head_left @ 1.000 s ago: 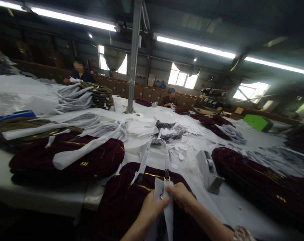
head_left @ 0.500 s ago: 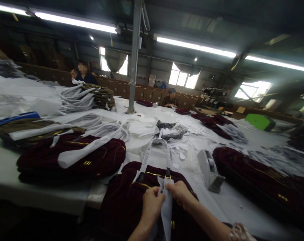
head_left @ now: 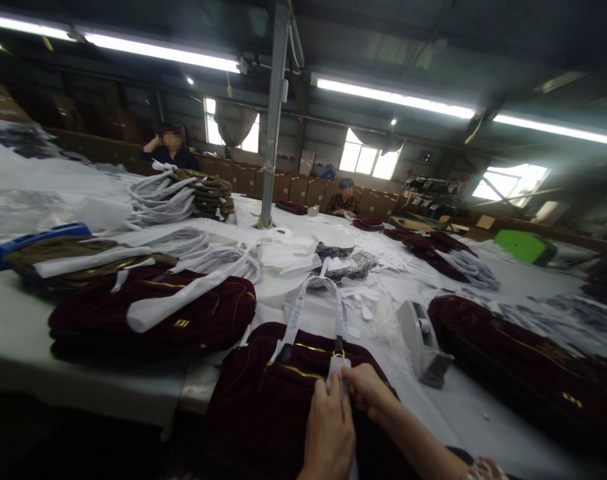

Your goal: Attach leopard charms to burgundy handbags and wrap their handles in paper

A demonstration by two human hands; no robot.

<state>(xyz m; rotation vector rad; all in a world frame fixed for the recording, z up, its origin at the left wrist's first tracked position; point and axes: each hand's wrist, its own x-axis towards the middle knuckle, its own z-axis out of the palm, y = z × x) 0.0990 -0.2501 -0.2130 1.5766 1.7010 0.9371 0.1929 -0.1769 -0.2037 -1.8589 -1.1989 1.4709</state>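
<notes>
A burgundy handbag (head_left: pixel 263 393) with gold zippers lies before me on the table edge, its wrapped handle (head_left: pixel 339 313) standing up. Just below a gold ring, a white paper wrap (head_left: pixel 337 365) covers the strap end. My left hand (head_left: pixel 328 420) has its fingers closed together over this wrap, hiding most of it. At the wrap's right edge, my right hand (head_left: pixel 366 388) pinches it between thumb and fingers. Both hands rest close together above the bag's front.
A tape dispenser (head_left: pixel 423 343) stands right of the bag. More burgundy bags lie at left (head_left: pixel 103 313) and right (head_left: pixel 513 367). Olive bags (head_left: pixel 211 193) are stacked behind, near a metal post (head_left: pixel 275 120). Two people, one at left (head_left: pixel 171 150) and one farther back (head_left: pixel 344 200), are across the table.
The white paper flap that stood open now lies folded around the strap. My left hand has moved right and up onto it; my right hand stays at its edge.
</notes>
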